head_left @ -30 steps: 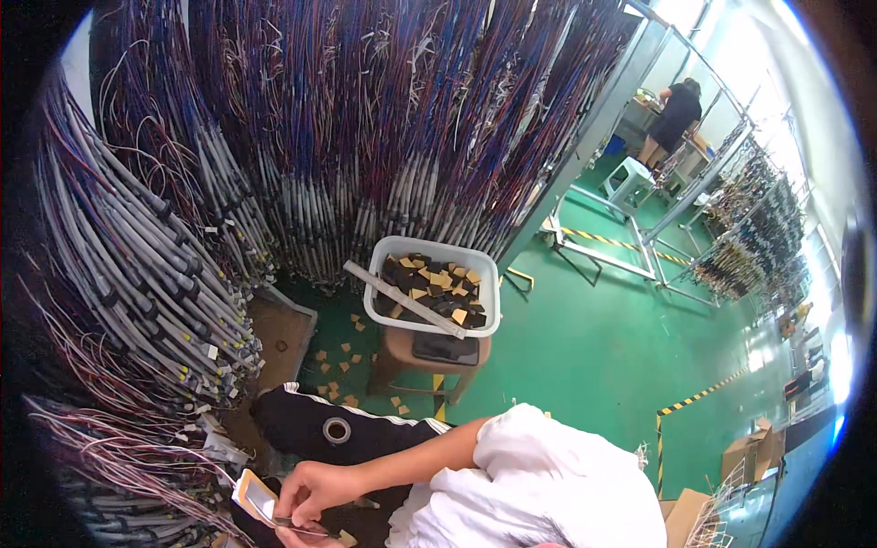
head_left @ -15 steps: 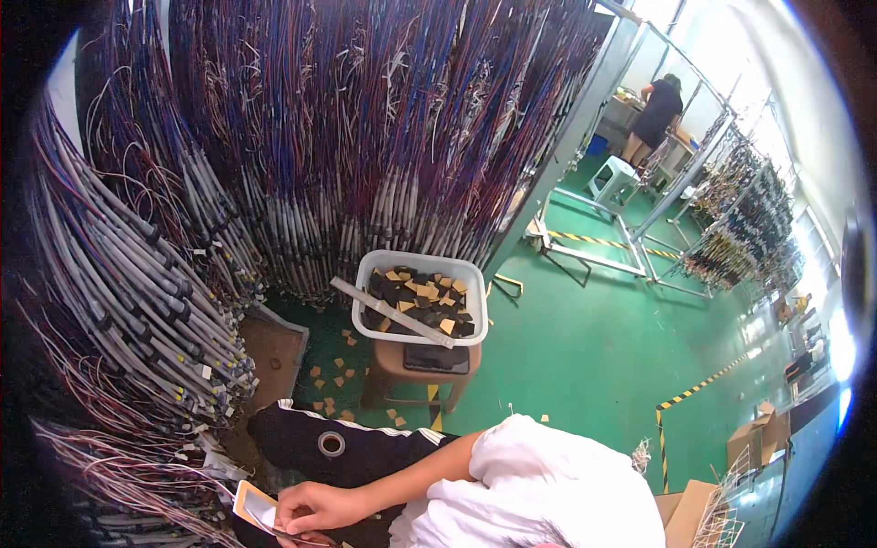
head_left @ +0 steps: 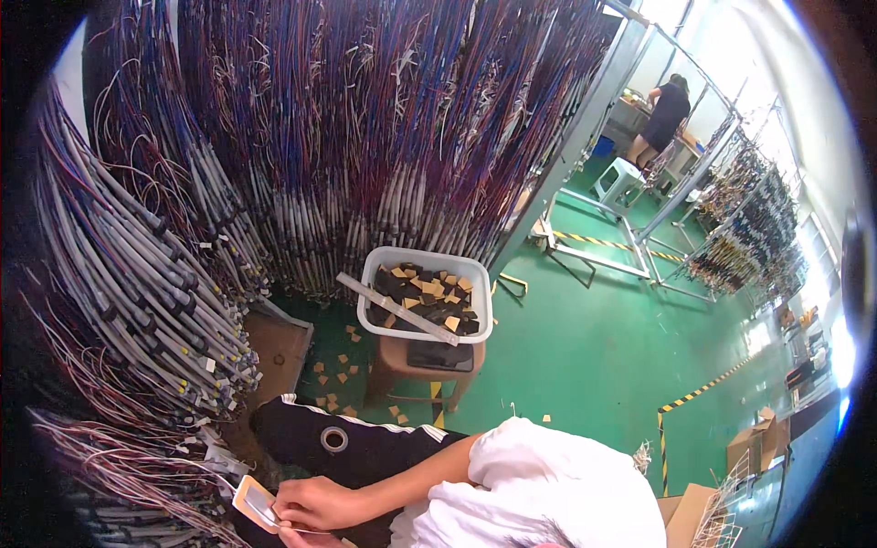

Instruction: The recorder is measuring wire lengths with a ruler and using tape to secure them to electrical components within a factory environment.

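You've got a whole wall of hanging wire harnesses (head_left: 365,137) in front of you, purple, red and blue strands bundled into grey sleeves, far too many to count, plus a second bank of grey-sleeved bundles (head_left: 137,292) on your left. Looks like barely a dent is made in that lot; my guess is you're early or mid-way, since nothing here shows which bundles are finished.

Next down: one white rectangular plastic tub (head_left: 426,294) sitting on one brown plastic stool (head_left: 411,365), still holding a good heap of black and tan tags, so plenty of stock is left. One pale flat strip lies across the tub. Roughly a dozen tan squares (head_left: 338,365) are scattered on the green floor (head_left: 594,365). One roll of tape (head_left: 334,439) sits on your dark trouser leg.

Smallest: the one small tan-edged white card (head_left: 255,503) at the bottom left, right by the lowest wires. Your right hand (head_left: 315,502) has its grip closed on that card's edge. Your left hand (head_left: 306,539) barely peeks in at the frame edge below it, so I can't tell its grip.
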A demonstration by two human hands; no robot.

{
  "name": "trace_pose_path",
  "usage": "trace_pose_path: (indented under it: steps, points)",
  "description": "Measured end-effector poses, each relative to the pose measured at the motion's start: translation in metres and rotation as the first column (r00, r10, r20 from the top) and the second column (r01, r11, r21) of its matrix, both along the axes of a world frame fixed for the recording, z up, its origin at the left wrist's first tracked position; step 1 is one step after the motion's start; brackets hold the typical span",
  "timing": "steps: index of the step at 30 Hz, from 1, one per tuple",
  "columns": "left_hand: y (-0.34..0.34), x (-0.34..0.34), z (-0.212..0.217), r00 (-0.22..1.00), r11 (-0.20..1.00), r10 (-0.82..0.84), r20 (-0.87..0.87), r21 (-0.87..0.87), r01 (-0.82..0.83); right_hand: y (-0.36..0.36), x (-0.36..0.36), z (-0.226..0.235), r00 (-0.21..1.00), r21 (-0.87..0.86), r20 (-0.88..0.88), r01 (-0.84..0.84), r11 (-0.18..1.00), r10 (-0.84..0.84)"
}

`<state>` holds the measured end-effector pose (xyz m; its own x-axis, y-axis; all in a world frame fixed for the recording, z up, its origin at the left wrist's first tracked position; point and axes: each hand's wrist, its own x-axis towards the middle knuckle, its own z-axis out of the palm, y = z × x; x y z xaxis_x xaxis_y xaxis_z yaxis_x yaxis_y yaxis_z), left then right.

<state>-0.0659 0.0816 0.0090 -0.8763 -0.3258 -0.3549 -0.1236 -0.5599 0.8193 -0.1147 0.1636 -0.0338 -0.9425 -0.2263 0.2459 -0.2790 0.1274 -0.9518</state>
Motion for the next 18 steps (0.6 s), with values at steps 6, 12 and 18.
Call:
trace_pose_path:
  steps: [6, 12, 18]
  points:
    - [0.009, -0.004, 0.005, 0.988, 0.994, 0.046, 0.15, -0.109, -0.03, 0.003, -0.008, -0.021, 0.998, -0.093, -0.006, -0.06, 0.994, 0.06]
    - [-0.052, 0.009, -0.037, 0.987, 0.984, 0.153, 0.044, -0.101, -0.147, 0.017, -0.019, 0.011, 0.636, -0.601, 0.43, -0.328, 0.729, 0.641]
    - [-0.062, 0.001, -0.086, 0.987, 0.844, -0.131, -0.096, -0.533, 0.06, 0.052, -0.028, -0.005, 0.932, 0.065, -0.058, -0.355, 0.933, 0.358]
